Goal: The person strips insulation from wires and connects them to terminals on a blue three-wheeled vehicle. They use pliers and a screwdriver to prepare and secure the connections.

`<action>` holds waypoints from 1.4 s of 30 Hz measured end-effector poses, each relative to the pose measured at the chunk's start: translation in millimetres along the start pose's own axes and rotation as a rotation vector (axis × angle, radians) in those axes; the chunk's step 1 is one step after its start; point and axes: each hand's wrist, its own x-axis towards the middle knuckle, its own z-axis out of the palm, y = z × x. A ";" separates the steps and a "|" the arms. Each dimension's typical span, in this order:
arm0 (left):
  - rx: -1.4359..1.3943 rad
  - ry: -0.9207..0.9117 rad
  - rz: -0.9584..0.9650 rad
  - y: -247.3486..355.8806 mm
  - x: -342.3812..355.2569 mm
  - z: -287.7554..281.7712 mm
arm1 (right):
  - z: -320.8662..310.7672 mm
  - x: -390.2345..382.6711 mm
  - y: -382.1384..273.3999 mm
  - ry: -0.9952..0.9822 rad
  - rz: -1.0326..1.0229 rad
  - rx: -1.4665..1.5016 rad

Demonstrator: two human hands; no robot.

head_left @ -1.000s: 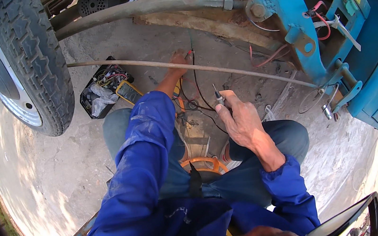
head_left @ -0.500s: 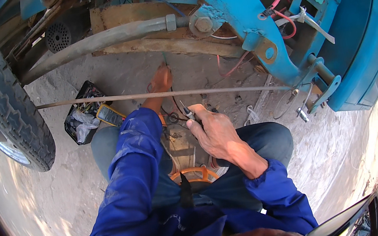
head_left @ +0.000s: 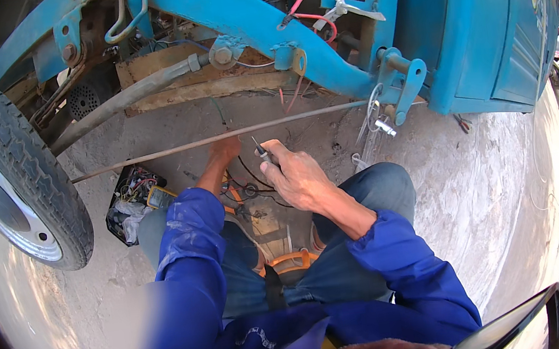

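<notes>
My left hand (head_left: 221, 152) reaches low under a thin metal rod (head_left: 218, 140), which partly hides its fingers. The fingers are closed at the lower end of a thin green wire (head_left: 219, 113). My right hand (head_left: 298, 180), to the right and nearer, grips a slim pointed tool (head_left: 262, 151) between thumb and forefinger. The tool has a thin metal tip and a pale collar, and its tip points up and to the left. Its exact kind cannot be made out. Below the hands, a dark cable (head_left: 251, 190) loops between my knees.
A blue vehicle frame (head_left: 238, 21) spans the far side, with a tyred wheel (head_left: 26, 179) at left and a blue body panel (head_left: 472, 29) at right. By my left knee stands a black box (head_left: 115, 221) of parts and a yellow-edged meter (head_left: 159, 196). Pliers (head_left: 463, 123) lie right.
My view has shifted, showing more of the wheel and the vehicle frame. My left hand now appears at the rod instead of beyond it. The pointed tool remains in my right hand.
</notes>
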 end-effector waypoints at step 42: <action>-1.112 0.036 0.179 172.5 -116.1 -138.7 | -62.4 -65.1 84.1 0.779 0.148 1.290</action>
